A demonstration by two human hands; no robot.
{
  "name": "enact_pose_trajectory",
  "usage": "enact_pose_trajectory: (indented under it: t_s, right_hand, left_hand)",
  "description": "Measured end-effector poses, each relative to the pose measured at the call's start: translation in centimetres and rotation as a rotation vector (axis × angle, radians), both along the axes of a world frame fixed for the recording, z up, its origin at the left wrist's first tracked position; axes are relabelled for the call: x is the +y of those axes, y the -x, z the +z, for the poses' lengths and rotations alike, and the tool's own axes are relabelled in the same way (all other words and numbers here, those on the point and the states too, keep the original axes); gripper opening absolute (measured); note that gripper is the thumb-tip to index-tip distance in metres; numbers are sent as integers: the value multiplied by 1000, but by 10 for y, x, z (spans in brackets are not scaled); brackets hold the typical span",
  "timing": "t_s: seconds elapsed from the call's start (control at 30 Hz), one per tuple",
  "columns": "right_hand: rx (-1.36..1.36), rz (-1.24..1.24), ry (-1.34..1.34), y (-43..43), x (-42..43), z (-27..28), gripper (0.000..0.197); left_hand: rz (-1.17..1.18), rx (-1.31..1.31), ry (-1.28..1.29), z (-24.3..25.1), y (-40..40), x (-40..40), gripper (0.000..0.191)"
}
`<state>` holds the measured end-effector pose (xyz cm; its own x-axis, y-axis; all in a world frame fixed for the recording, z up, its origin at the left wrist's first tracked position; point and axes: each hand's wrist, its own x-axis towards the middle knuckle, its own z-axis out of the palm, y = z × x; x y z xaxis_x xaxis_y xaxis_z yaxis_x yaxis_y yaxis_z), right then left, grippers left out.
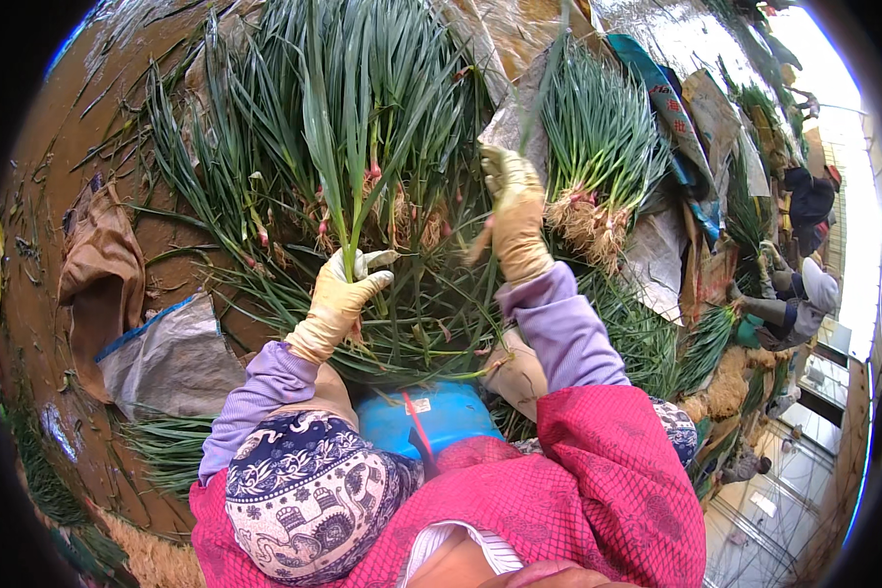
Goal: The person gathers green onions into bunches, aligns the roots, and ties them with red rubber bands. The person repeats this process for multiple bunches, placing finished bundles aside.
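Observation:
My left hand [342, 298], in a pale, soiled glove, grips a long green garlic plant [332, 154] by its lower stem, leaves pointing up and away. My right hand [514, 198], gloved too, is closed around another plant, whose rooty end [481, 241] sticks out below the fingers; its leaves blur upward. Beyond both hands lies a big heap of green garlic [382, 81] with pinkish bulbs and stringy roots towards me. A neater bundle of garlic [599, 125], its root ends aligned, rests to the right of my right hand. Loose leaves and stalks [426, 331] litter the ground between my legs.
Before my body is a blue plastic container [430, 419] with a red strap. Left on the wet muddy ground [184, 283] lie a brown sack [106, 257] and a white woven sack [173, 360]. More sacks [658, 264] and bundles line the right, where another person [794, 301] bends over.

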<state>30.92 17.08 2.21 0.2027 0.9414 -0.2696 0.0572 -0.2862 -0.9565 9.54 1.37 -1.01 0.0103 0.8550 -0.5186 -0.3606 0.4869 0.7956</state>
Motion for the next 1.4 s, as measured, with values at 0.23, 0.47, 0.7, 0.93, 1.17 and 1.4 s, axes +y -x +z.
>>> enact_pose_trajectory:
  t_s: [0.23, 0.47, 0.7, 0.93, 1.17, 1.4]
  right_hand:
    - [-114, -247, 19, -224, 89, -11, 27]
    - [-455, -237, 6, -338, 125, -46, 30]
    - [-1707, -35, -343, -195, 106, -8, 50]
    - [-1088, 1098, 48, 42, -32, -52, 51]
    - [-252, 456, -120, 52, -65, -47, 18]
    - [-515, 960, -243, 42, -107, -18, 14]
  left_hand:
    - [97, -120, -10, -9, 0, -1, 30]
    - [220, -215, -16, 13, 14, 9, 25]
    - [252, -477, -147, 13, 34, 19, 22]
    - [310, -759, 172, -14, 23, 18, 17]
    - [206, -526, 11, -7, 28, 8, 43]
    - [46, -603, 93, -3, 24, 9, 31]
